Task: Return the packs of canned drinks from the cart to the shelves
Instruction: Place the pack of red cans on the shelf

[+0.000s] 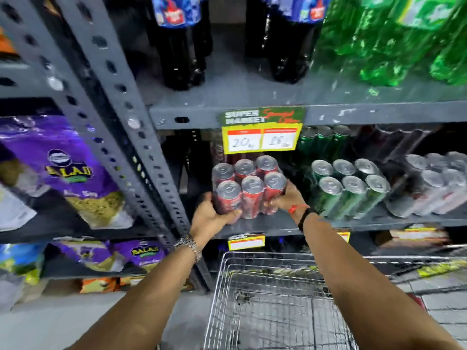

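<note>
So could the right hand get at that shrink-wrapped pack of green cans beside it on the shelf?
Probably yes, once it lets go: the right hand grips the shrink-wrapped pack of red cans, and the shrink-wrapped pack of green cans sits just beside it at the grey metal shelf's open front.

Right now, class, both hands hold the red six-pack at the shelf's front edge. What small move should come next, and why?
Probably slide the red six-pack further back onto the shelf, beside the green pack, then let go. Both the left hand and right hand grip it near the edge.
</note>
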Tool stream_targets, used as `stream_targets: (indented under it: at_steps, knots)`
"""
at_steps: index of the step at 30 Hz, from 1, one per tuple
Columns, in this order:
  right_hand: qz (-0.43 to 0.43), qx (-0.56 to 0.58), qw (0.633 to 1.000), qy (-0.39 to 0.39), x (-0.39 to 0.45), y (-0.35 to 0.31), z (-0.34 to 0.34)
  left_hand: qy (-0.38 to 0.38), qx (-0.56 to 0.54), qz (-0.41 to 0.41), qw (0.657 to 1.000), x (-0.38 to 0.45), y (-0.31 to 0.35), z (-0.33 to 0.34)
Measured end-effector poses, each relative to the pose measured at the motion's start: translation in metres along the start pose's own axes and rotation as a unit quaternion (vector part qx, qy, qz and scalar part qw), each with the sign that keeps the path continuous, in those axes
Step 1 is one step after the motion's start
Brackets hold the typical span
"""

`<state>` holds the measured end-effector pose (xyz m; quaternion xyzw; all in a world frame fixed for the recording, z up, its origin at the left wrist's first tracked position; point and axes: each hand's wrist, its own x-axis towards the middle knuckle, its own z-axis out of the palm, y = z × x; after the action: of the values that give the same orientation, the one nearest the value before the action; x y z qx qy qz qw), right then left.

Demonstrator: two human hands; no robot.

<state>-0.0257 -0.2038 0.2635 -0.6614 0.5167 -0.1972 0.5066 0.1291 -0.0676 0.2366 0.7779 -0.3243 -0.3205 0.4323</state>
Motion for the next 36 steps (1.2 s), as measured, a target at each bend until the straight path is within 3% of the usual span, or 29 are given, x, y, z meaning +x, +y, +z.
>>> stream_targets:
  at_steps: [4,11,36]
  knots:
    - [-0.008,-0.044,0.998,0.042,-0.002,0.004,0.002,0.011,-0.021,0.050,0.998,0.001,0.008,0.000]
    - [0.008,-0.118,0.991,0.057,-0.012,0.006,0.005,-0.018,-0.013,0.045,0.999,0.003,0.005,-0.012]
    - [0.017,-0.139,0.987,0.084,-0.033,0.010,0.016,-0.022,0.046,0.023,0.998,0.006,0.003,-0.018]
